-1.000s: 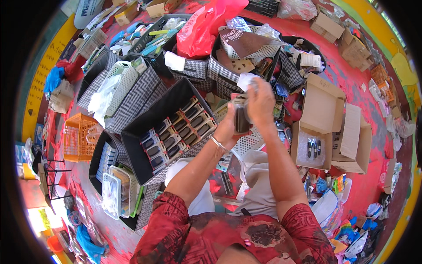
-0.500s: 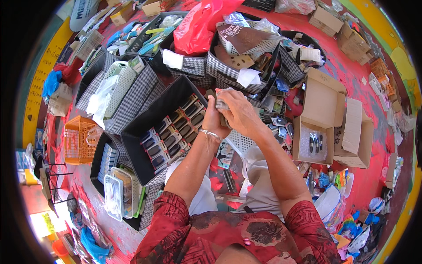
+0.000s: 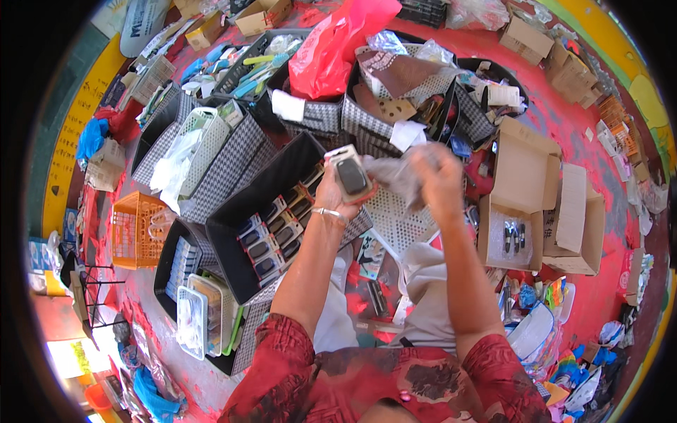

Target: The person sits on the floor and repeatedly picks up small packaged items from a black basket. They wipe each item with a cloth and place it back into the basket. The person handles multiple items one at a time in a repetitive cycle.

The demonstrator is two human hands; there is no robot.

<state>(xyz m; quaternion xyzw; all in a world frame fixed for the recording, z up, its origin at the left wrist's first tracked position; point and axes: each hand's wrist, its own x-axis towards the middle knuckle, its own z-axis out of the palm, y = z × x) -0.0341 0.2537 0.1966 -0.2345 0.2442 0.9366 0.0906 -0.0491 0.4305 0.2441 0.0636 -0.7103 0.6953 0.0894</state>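
Pack in the left hand, cloth in the right

Here at the upper middle of the frame, the left hand has a carded pack, its fingers closed around the left and lower edges; those tucked behind are hidden. The pack faces up, dark oval in view, its long axis running nearly up and down the frame with the top leaning left. Just to its right comes a grey cloth, bunched and blurred, spanning the gap to the right hand, whose fingers pinch its far end. Whether cloth and pack touch, I can't tell. The left hand is plainly the nearer one: it's on the pack, while the right stands apart.

Outward now! Below the gap sits a white perforated tray. Down and left of the pack, a black-lined box holds rows of similar packs. Across at right, an open cardboard box; at far left, an orange basket; and up top, a bright red bag.
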